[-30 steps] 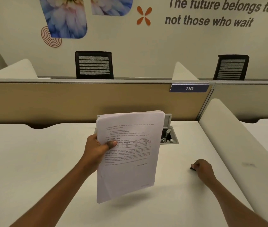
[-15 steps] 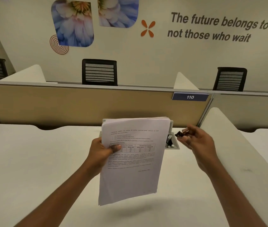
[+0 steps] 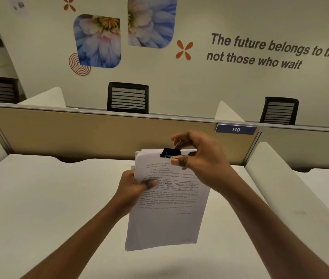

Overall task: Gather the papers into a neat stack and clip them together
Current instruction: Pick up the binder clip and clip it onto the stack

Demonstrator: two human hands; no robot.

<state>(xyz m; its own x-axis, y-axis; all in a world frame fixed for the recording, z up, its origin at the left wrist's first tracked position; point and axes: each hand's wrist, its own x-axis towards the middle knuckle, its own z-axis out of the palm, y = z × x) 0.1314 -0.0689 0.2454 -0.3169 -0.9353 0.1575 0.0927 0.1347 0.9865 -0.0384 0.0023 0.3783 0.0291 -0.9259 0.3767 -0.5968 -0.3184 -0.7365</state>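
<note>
Head view, and the papers (image 3: 169, 200) are up off the worktop (image 3: 39, 198), held upright in the air between both hands. The left hand (image 3: 133, 188) is closed on the stack's left edge, thumb across the printed front sheet and fingers behind, carrying the whole weight. Just above and to the right of it, the right hand (image 3: 197, 156) is pinched shut on the wire handles of a black binder clip (image 3: 170, 153), which sits at the top edge of the stack, near its middle. Whether the clip's mouth is already over every sheet or only poised at the edge, the view doesn't settle.

Now the risks, as I judge them. The top edge looks slightly fanned, so a back sheet could be missed if the mouth isn't pushed down far enough. Letting the handles go early would bite a shallow margin, and the clip could pop off. The bottom of the stack hangs free below the left hand, so any twist from the right hand could skew the sheets before they're locked.
</note>
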